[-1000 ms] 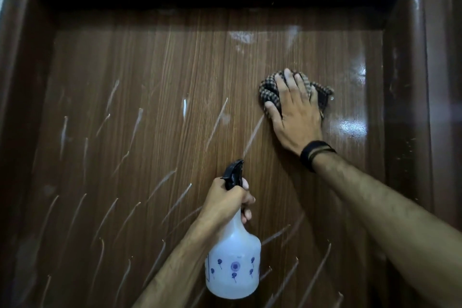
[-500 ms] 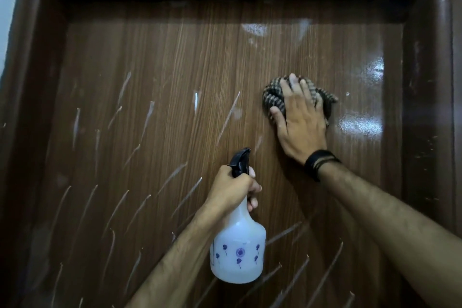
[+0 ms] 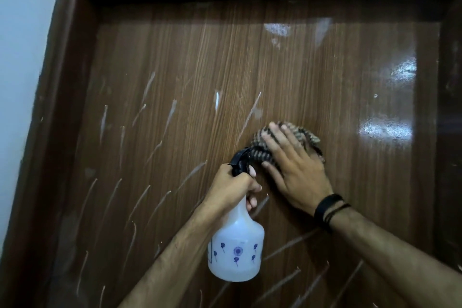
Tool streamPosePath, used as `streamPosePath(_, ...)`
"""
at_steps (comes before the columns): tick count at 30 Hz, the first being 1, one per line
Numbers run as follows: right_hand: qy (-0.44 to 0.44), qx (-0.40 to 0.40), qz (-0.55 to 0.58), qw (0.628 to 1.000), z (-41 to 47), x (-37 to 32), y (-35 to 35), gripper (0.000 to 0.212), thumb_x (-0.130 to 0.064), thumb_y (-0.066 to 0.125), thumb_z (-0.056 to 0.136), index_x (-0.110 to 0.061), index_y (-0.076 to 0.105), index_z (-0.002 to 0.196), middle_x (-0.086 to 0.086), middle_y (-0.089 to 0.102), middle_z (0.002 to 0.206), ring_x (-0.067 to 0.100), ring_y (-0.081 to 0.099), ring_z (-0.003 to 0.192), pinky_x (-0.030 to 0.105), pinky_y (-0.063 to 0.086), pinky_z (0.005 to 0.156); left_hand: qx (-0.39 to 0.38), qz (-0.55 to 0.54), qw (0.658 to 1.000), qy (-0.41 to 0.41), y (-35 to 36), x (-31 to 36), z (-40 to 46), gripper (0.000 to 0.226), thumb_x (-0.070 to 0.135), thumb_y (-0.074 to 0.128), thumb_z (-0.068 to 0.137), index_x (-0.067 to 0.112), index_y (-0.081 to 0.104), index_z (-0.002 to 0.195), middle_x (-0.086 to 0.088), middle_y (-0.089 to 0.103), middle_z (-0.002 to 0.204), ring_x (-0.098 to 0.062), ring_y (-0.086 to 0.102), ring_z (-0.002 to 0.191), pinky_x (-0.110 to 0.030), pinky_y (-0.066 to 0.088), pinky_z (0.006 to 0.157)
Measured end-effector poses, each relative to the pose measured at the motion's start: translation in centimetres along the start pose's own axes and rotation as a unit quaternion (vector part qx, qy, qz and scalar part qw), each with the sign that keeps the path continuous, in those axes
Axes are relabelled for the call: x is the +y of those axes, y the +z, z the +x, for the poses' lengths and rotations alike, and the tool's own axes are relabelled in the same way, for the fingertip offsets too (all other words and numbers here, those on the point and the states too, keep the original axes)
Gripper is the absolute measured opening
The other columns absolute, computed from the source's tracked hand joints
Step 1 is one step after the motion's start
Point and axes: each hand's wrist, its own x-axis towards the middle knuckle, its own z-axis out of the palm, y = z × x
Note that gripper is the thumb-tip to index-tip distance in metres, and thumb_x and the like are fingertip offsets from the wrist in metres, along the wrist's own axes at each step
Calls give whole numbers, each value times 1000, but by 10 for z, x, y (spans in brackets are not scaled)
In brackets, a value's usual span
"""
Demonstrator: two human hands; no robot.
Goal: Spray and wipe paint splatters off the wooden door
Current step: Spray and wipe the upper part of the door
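Observation:
The dark wooden door (image 3: 312, 77) fills the view, streaked with several slanted white paint splatters (image 3: 250, 112) across its left and lower parts. My left hand (image 3: 231, 187) grips the neck of a white spray bottle (image 3: 236, 250) with a black nozzle and small blue flower prints. Just to the right, my right hand (image 3: 295, 170) presses a bunched checked cloth (image 3: 302, 135) flat against the door with straight fingers. The cloth's lower left edge lies next to the bottle's nozzle.
A dark brown door frame (image 3: 62, 82) runs along the left, top and right. A pale wall (image 3: 22, 45) shows at the far left. Wet, shiny patches (image 3: 385, 130) glint on the door's right side. A black band circles my right wrist.
My right hand has slid the cloth down and to the left, close to the bottle's nozzle. The streak left of my right hand a second ago is gone. The view has shifted right and down.

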Motion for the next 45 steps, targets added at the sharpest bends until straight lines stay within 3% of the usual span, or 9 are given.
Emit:
streamPosePath(4,134,54,12,989,76,30,-11,60,-46,32,103,-21,23,157,3,18,165,21,14,152,50,12,121,4,-6,1000,9,-8,11,8,21,-8,55,80,13,56,82,-18,53,72,-23,52,50,-27,41,47)
streamPosePath(6,150,66,1,987,96,36,-12,59,-45,31,103,-20,24,156,3,19,164,22,14,152,51,14,121,6,-3,1000,8,-11,16,12,20,-6,56,79,14,56,80,-16,55,69,-22,52,51,-28,42,49)
streamPosePath(11,146,69,-11,987,86,27,-7,59,-45,28,104,-19,21,157,4,17,165,21,12,152,49,11,122,21,14,1000,0,-16,23,16,22,-8,57,79,13,52,72,-10,53,59,-21,50,48,-29,41,49)
streamPosePath(15,67,27,-18,997,45,0,-4,62,-46,29,104,-20,19,158,2,12,166,18,7,153,41,2,122,0,13,1000,13,-14,25,11,21,-9,57,78,12,55,78,-15,52,66,-20,50,48,-28,41,48)
streamPosePath(19,-6,9,-12,1000,22,-14,1,60,-47,29,104,-21,24,157,0,15,166,15,9,153,39,13,121,9,21,1000,12,-14,32,16,23,-9,58,74,11,54,63,-13,51,55,-25,49,46,-29,39,47)
streamPosePath(27,92,19,1,996,135,22,-15,62,-48,24,102,-20,22,157,3,16,165,22,12,153,50,11,120,-1,-15,1000,19,-25,37,16,23,-10,55,81,12,56,89,-14,51,76,-15,51,48,-26,41,46)
streamPosePath(36,-46,5,6,999,51,-35,11,60,-45,33,105,-20,22,158,1,11,166,14,7,153,37,17,120,39,-21,999,9,-47,15,12,19,-9,57,83,9,55,88,-14,54,66,-22,56,51,-28,44,48)
streamPosePath(41,-22,26,-22,999,91,-15,5,62,-50,32,103,-19,27,156,4,19,165,19,17,152,47,8,124,66,-19,998,9,-54,32,19,16,-2,61,89,13,54,86,-6,52,55,-20,53,45,-26,43,46)
streamPosePath(45,24,16,-8,1000,140,-9,0,62,-50,27,102,-20,24,157,4,18,165,21,14,152,48,7,123,92,-8,995,24,-63,53,33,19,1,63,88,14,51,81,-3,52,56,-19,53,46,-27,43,46)
